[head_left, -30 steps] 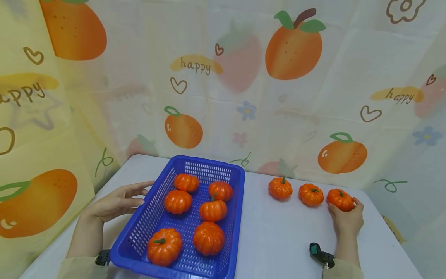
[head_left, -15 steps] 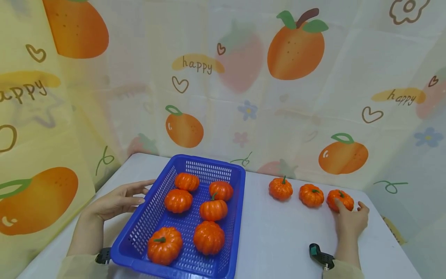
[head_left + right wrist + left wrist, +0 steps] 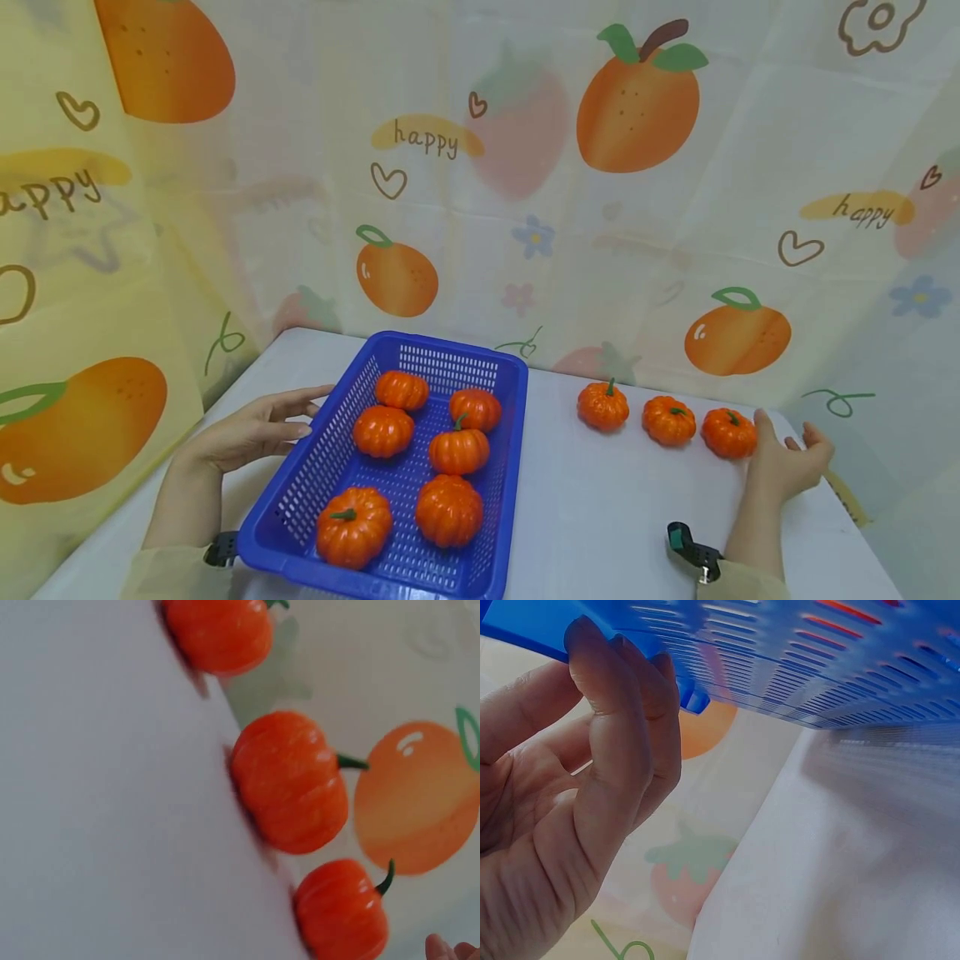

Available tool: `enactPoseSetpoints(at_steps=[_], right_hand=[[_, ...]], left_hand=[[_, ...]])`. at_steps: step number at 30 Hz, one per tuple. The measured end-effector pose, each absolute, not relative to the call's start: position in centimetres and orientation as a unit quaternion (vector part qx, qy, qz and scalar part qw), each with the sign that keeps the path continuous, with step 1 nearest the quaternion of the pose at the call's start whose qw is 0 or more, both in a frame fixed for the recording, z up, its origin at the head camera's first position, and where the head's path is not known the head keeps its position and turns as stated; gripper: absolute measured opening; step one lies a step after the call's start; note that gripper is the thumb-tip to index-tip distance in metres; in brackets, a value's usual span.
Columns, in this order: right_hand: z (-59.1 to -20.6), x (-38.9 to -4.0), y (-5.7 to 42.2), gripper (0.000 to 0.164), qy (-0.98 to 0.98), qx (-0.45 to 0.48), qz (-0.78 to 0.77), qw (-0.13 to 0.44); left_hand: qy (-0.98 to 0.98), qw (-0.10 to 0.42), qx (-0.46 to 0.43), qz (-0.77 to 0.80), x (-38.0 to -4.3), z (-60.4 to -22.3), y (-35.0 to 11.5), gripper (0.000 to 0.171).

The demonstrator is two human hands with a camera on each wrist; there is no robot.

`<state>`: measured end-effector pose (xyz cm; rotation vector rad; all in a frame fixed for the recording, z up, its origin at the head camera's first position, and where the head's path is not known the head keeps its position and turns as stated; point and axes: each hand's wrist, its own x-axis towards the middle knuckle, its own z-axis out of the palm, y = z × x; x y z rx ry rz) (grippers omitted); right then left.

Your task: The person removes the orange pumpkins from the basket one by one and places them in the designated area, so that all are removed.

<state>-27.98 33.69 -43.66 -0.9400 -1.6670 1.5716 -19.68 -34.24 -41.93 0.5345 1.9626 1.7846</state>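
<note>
Beside the left wall of a blue plastic basket (image 3: 516, 467), my left hand (image 3: 251, 429) has its fingers loosely bent, with fingertips at the rim. The left wrist view shows that hand's fingers (image 3: 619, 742) up against the basket's edge, not wrapped round it. Several small orange pumpkins (image 3: 448, 512) lie in the basket. On the table to the right, three more stand in a row: a left pumpkin (image 3: 603, 407), a middle pumpkin (image 3: 669, 421) and a right pumpkin (image 3: 729, 433). My right hand (image 3: 791, 462) is just right of the last one, fingers loose and holding nothing.
The white table (image 3: 600, 517) ends at a printed curtain (image 3: 480, 250) behind and on the left. A black wrist device (image 3: 692, 546) sits on the right forearm. The basket covers the table's left-middle part.
My right hand has let go of the rightmost pumpkin and moved off to the right, its fingers loosening. That pumpkin stays in the row. The left hand and basket hold still.
</note>
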Motion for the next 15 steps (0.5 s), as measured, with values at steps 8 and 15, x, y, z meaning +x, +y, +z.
enactPoseSetpoints(at_steps=[8, 15], right_hand=[[-40.4, -28.0, 30.9, 0.061, -0.639, -0.282, 0.636, 0.327], [-38.3, -28.0, 28.0, 0.053, -0.616, -0.212, 0.694, 0.307]], left_hand=[[0.710, 0.218, 0.190, 0.642, -19.5, -41.6, -34.3, 0.060], [0.713, 0.219, 0.190, 0.638, -19.6, -41.8, -34.3, 0.059]])
